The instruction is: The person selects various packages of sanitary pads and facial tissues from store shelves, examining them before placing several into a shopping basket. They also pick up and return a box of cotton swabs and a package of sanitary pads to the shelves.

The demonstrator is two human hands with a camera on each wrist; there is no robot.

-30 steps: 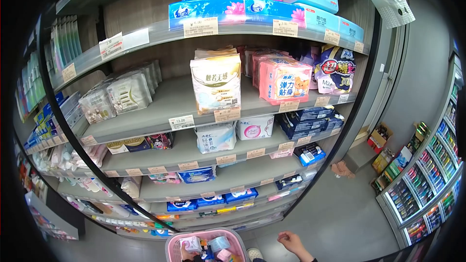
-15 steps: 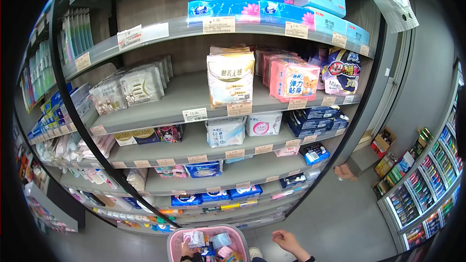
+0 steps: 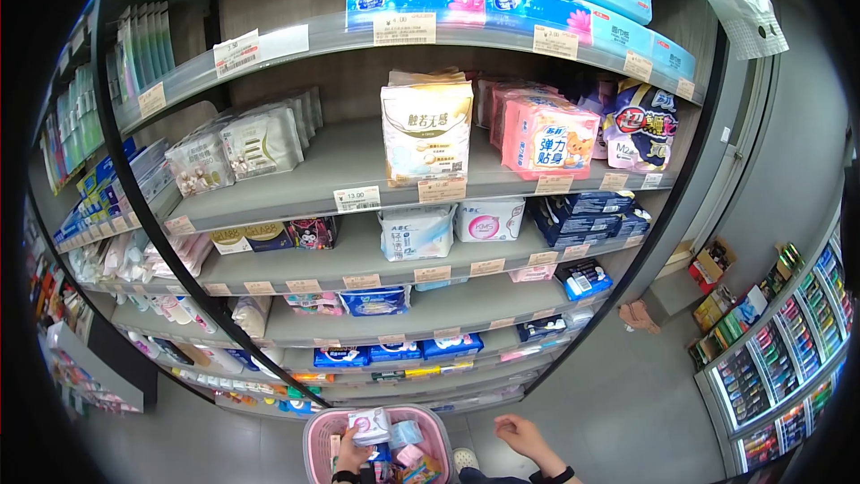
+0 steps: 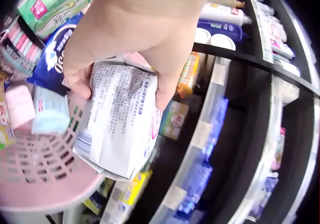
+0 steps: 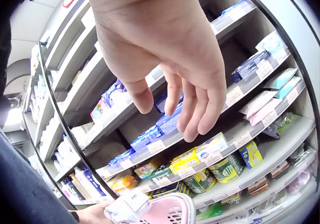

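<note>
My left hand [image 3: 352, 454] grips a white pack of sanitary pads [image 3: 368, 426] over the pink basket [image 3: 313, 450]. In the left wrist view thumb and fingers clasp the pack [image 4: 117, 121] from both sides, its printed back and barcode showing. Below it lie a dark blue pack [image 4: 52, 54], a green pack [image 4: 55, 6], a light blue pack [image 4: 50, 111] and a pink item [image 4: 20, 105]. To the right of the basket my right hand [image 3: 527, 441] hangs in the air, fingers loosely bent, holding nothing. The right wrist view shows that hand [image 5: 165, 59] in front of the shelves.
Ahead stands a tall shelf unit [image 3: 358, 197] with pad packs, including a similar white one [image 3: 489, 220], and blue tissue packs [image 3: 417, 4] higher up. A black post [image 3: 175, 269] runs down its left part. Right are cartons [image 3: 714, 262] and a rack of small goods [image 3: 788, 341].
My left hand has raised the white pack from lower in the basket to near its far rim. The right hand has shifted slightly left and up. The head view has turned a little left.
</note>
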